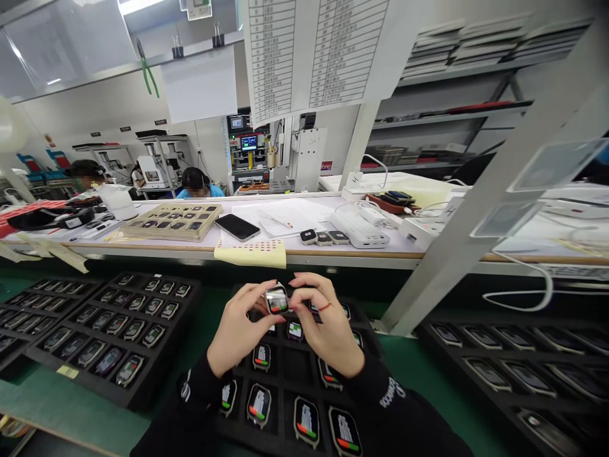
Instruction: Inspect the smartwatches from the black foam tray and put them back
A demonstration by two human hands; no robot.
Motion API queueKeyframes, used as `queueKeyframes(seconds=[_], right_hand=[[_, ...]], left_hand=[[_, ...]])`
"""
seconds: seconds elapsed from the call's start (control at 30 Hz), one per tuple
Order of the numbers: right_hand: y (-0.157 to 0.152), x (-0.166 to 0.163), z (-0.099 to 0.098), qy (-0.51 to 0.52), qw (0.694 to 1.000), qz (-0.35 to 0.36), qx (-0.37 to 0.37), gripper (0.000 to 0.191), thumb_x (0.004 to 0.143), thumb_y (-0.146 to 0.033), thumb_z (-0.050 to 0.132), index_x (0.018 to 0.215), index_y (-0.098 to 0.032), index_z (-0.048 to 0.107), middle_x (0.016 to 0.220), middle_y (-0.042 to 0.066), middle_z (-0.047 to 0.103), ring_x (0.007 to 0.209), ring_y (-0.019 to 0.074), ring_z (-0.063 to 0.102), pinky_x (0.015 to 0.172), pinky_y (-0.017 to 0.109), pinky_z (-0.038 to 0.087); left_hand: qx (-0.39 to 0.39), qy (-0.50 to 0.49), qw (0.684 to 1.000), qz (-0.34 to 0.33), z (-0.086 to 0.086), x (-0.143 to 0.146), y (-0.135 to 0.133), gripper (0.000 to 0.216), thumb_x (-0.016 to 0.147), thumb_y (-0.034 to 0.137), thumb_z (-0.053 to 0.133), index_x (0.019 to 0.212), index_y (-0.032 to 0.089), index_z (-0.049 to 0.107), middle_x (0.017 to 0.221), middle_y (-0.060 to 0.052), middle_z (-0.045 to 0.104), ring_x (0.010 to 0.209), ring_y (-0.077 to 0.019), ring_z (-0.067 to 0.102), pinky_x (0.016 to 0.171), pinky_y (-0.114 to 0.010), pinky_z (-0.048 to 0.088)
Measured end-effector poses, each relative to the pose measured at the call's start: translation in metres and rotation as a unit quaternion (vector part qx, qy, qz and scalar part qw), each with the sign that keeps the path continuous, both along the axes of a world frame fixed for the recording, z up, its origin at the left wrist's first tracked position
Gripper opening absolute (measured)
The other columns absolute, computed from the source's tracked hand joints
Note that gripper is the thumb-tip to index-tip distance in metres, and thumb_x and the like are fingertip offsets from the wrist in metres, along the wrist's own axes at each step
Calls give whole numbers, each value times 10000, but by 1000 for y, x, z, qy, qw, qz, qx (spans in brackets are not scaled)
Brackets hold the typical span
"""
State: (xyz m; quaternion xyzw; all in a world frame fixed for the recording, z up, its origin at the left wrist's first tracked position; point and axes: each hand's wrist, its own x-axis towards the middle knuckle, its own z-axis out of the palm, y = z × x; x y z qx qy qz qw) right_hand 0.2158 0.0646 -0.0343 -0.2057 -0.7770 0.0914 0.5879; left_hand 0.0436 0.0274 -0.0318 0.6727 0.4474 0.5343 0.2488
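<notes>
A smartwatch body (276, 301) without a strap, its screen lit, is pinched in my left hand (242, 324) between thumb and fingers. My right hand (328, 320) closes on the watch's right edge, thumb and fingertips against its side. Both hands hover over a black foam tray (291, 366) with several lit watches in its slots, such as the watch (306, 420) near the front. One slot below my hands holds no watch. My right forearm and hand hide part of the tray.
Black trays of watches stand at left (102, 330) and right (514, 374). A slanted metal post (442, 241) rises on the right. The shelf behind holds a phone (237, 227), a beige tray (171, 222), three small watches (324, 237) and white chargers (364, 228). Co-workers sit beyond.
</notes>
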Motion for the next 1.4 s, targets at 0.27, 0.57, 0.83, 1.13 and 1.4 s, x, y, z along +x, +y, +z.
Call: queueKeyframes(seconds=[0.27,0.57,0.83,1.13,1.4], right_hand=[[2,2,-15,161,978,45,-128,170,1056,-322,474,922,-225,511,1041,75,512,737,200,586,614,325,492],[-4,-23,-50,50,968,156,-191,195,1077,-376,433,997,-227,530,944,75,635,885,247,635,777,377,513],[-2,-20,-53,52,976,102,-186,168,1050,-342,461,1159,-222,506,992,96,645,912,261,664,802,403,553],[4,-20,-60,64,969,120,-207,258,1032,-316,479,1272,-224,495,1096,104,654,920,250,680,830,400,575],[3,-15,-50,44,984,105,-134,182,1037,-247,479,1047,-237,661,957,72,661,882,255,642,776,376,529]], left_hand=[[73,4,997,27,30,-31,50,461,756,167,721,1200,226,614,983,-43,661,799,-160,625,817,-313,543],[170,48,984,34,81,-57,107,473,777,159,673,1239,187,577,1057,-67,665,840,-158,594,751,-272,516],[169,59,982,55,88,-62,113,471,784,133,642,1242,208,564,1203,-78,614,869,-156,587,753,-269,523],[159,62,983,60,90,-60,109,474,777,141,652,1238,217,571,1164,-71,623,853,-157,587,742,-270,530],[157,64,984,49,90,-51,103,494,775,125,654,1253,216,570,1192,-72,618,875,-155,594,751,-259,521]])
